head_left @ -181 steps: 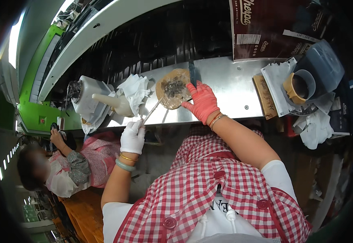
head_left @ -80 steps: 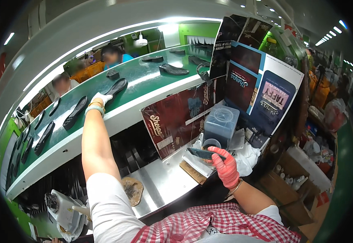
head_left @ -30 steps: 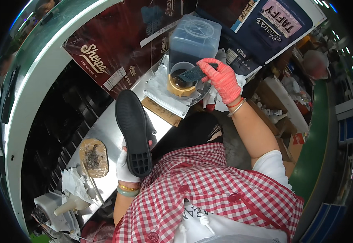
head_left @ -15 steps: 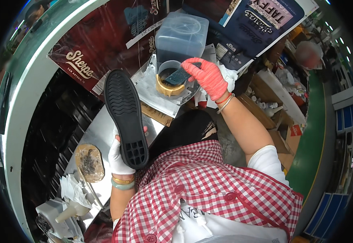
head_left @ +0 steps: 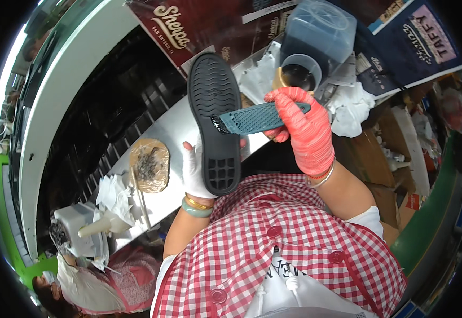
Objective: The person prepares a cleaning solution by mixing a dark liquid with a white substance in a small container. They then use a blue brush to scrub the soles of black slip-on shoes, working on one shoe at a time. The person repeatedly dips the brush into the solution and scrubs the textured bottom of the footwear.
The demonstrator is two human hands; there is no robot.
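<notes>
A black rubber shoe sole (head_left: 214, 98) is held upright with its tread turned up, gripped at its lower part by my left hand (head_left: 194, 172) in a white glove with bare fingertips. My right hand (head_left: 310, 135), in a stretchy red-pink covering, pinches a teal, textured rubber strip (head_left: 262, 118). The strip's left end touches the smooth middle of the sole, where a glossy black wet mark shows. Beyond my right hand stands a small tub (head_left: 315, 64) of dark liquid with a tan, crusted side.
A translucent plastic jug (head_left: 321, 34) stands behind the tub, with crumpled white paper (head_left: 350, 108) to its right. On the metal bench (head_left: 172, 206) lies a stained tan pad (head_left: 150, 164) with a thin stick. A person (head_left: 109, 281) is at lower left; cardboard boxes (head_left: 374, 159) stand right.
My right hand has brought the teal strip from the tub to the middle of the sole. The view has shifted, and a dark wet mark now shows on the sole.
</notes>
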